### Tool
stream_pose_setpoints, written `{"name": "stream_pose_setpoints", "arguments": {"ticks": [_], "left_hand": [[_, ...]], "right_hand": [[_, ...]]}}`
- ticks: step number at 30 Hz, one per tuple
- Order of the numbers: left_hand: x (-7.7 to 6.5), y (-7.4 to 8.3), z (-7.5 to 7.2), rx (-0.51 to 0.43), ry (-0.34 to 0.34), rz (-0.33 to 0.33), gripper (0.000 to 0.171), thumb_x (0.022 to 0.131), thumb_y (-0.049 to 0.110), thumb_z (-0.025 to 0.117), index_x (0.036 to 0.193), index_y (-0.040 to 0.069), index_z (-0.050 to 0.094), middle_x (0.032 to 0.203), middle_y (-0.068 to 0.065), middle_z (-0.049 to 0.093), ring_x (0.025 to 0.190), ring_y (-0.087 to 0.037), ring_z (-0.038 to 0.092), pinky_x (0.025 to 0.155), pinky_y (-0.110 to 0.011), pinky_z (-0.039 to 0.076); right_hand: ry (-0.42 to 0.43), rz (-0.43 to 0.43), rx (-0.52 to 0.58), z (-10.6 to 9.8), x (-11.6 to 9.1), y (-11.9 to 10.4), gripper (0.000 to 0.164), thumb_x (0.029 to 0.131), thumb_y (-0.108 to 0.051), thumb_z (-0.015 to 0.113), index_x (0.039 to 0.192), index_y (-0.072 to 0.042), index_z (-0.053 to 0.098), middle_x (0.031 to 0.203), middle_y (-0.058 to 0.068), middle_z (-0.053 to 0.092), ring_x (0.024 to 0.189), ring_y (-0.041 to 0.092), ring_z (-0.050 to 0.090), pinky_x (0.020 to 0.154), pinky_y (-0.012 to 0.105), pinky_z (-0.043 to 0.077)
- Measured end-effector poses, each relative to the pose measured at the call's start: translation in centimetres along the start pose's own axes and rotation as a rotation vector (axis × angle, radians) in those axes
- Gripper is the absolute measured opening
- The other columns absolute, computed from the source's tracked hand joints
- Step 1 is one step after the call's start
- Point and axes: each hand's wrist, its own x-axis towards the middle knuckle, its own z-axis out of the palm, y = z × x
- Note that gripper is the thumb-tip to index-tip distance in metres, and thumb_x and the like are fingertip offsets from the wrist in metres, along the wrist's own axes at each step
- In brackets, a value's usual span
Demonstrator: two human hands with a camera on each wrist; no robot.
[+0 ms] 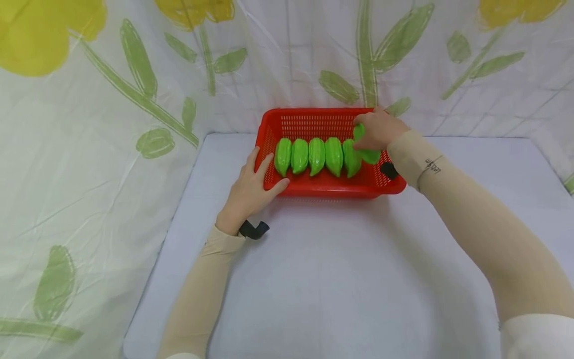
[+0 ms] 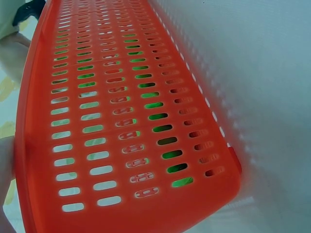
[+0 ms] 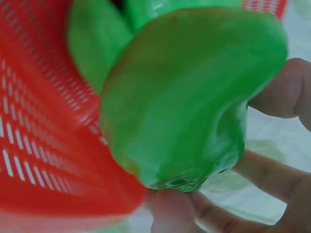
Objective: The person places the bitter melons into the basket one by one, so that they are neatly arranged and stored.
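Note:
A red slotted plastic basket (image 1: 327, 190) stands against the back of the table, holding a row of glossy green star fruits (image 1: 317, 155) laid side by side. At its front left corner my left hand (image 1: 249, 192) rests with fingers spread along the rim, thumb on the front edge. Over the right end of the basket, my right hand (image 1: 381, 129) grips another green star fruit (image 3: 189, 92), its fingers and thumb around the fruit in the right wrist view. In the head view that hand partly covers the held fruit. The basket's front wall (image 2: 107, 141) fills most of the left wrist view.
The basket sits on a white tabletop (image 1: 323, 269). Behind it and to the left hangs a whitish curtain (image 1: 287, 60) printed with yellow flowers and green leaves. A black strap (image 1: 254, 230) is at the left wrist, another black piece (image 1: 389, 170) by the right.

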Motion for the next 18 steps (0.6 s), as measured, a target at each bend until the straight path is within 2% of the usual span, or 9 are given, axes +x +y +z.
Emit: {"name": "stream_pose_setpoints", "arguments": {"ticks": [4,7,14,18], "left_hand": [[-0.1,0.2,-0.1,-0.002,0.006,0.000,0.090,0.095,0.073,0.050,0.167,0.023,0.027,0.176,-0.006,0.003,0.153,-0.040,0.029,0.106,-0.067,0.048],[-0.1,0.3,-0.2,0.001,0.007,0.003,0.090,0.096,0.072,0.051,0.167,0.023,0.027,0.176,-0.006,0.003,0.153,-0.040,0.030,0.105,-0.067,0.048],[-0.1,0.2,-0.1,0.012,0.005,-0.001,0.089,0.096,0.072,0.050,0.167,0.023,0.027,0.176,-0.006,0.003,0.153,-0.040,0.030,0.106,-0.066,0.048],[0.0,0.2,-0.1,0.015,0.005,-0.002,0.089,0.096,0.073,0.050,0.167,0.024,0.027,0.176,-0.006,0.003,0.152,-0.041,0.030,0.105,-0.066,0.049]], "right_hand": [[-0.023,0.024,-0.004,0.4,1.4,0.2,0.070,0.097,-0.031,0.062,0.157,-0.003,0.041,0.159,0.038,0.029,0.144,0.054,0.035,0.113,0.067,0.040],[-0.028,0.033,-0.022,0.7,2.1,0.3,0.070,0.097,-0.030,0.063,0.156,0.000,0.042,0.155,0.040,0.032,0.139,0.055,0.038,0.110,0.065,0.044],[-0.014,0.058,-0.101,1.9,3.3,0.7,0.052,0.096,-0.030,0.064,0.134,0.004,0.056,0.135,0.038,0.047,0.120,0.055,0.052,0.098,0.063,0.052],[-0.013,0.078,-0.126,2.6,3.7,1.1,0.052,0.096,-0.029,0.063,0.135,0.006,0.056,0.135,0.041,0.044,0.121,0.057,0.049,0.099,0.067,0.050]]}}
